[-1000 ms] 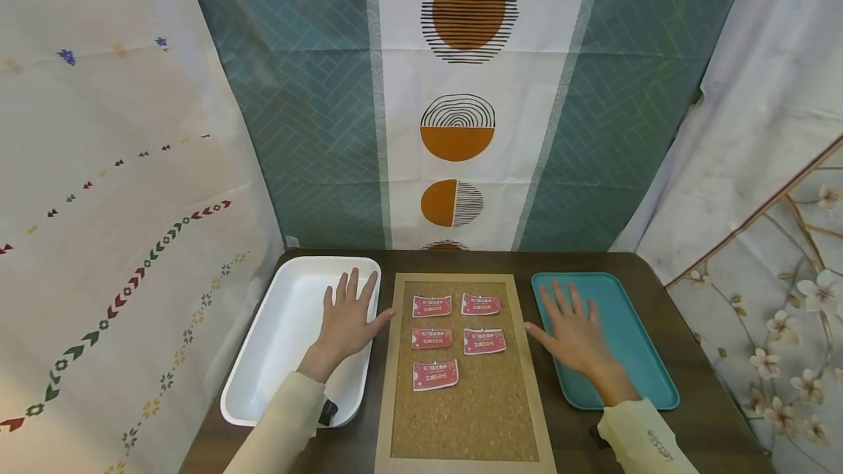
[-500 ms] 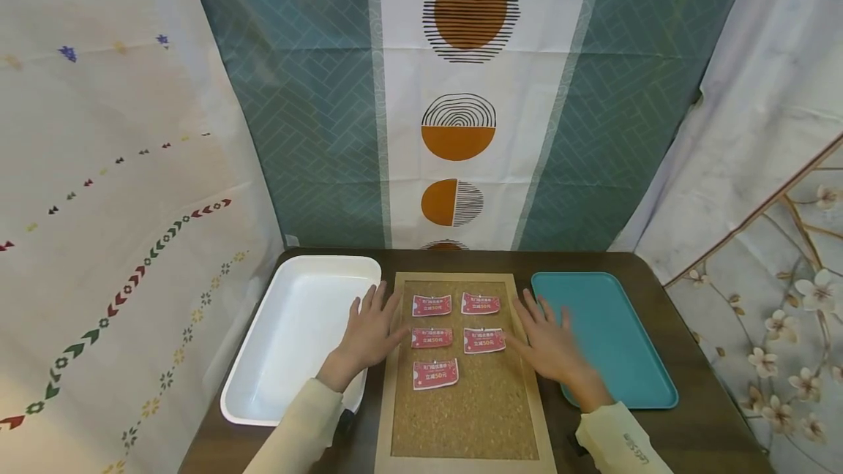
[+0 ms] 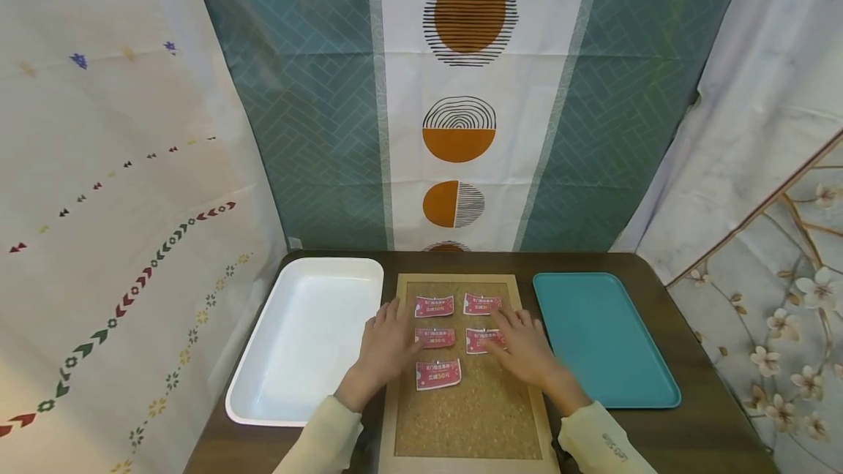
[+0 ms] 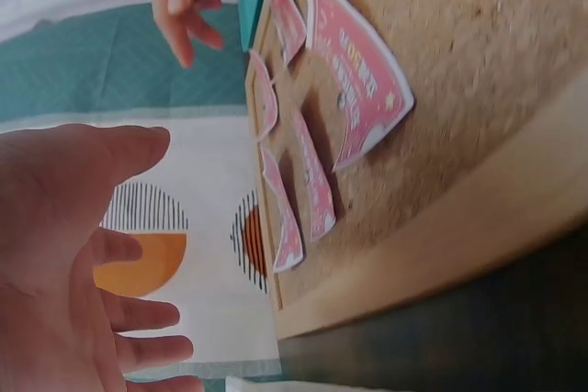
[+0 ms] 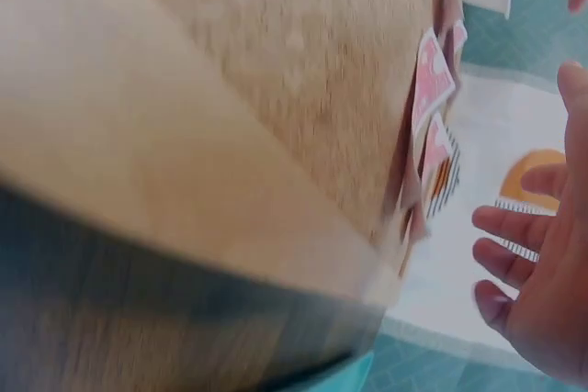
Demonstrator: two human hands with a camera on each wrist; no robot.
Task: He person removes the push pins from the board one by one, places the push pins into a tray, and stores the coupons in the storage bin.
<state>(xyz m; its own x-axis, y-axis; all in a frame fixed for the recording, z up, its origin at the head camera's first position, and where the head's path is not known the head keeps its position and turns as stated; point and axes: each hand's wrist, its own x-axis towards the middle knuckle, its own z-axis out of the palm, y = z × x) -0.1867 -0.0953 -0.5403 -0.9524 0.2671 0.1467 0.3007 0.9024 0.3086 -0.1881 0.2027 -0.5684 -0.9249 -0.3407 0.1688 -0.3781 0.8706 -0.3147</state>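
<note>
Several pink paper coupons are pinned to a wood-framed cork board [image 3: 470,423]. My left hand [image 3: 386,346] hovers over the board's left edge, its thumb near the middle-left coupon [image 3: 436,338]. In the left wrist view that hand [image 4: 55,227] has its fingers spread and holds nothing. My right hand [image 3: 527,350] is above the board's right side, fingers extended, overlapping the middle-right coupon [image 3: 477,342] and reaching the corner of the upper-right coupon [image 3: 479,303]. The right wrist view shows this hand [image 5: 551,273] with relaxed fingers, apart from the coupons. The lowest coupon [image 3: 438,375] lies between both hands.
A white tray [image 3: 299,342] stands left of the board and a teal tray [image 3: 602,342] stands right of it, all on a dark wooden table [image 3: 705,437]. Patterned cloths hang behind and at both sides.
Both hands have moved inward from over the two trays to over the cork board, the left going right and the right going left. The coupons and trays stay where they were.
</note>
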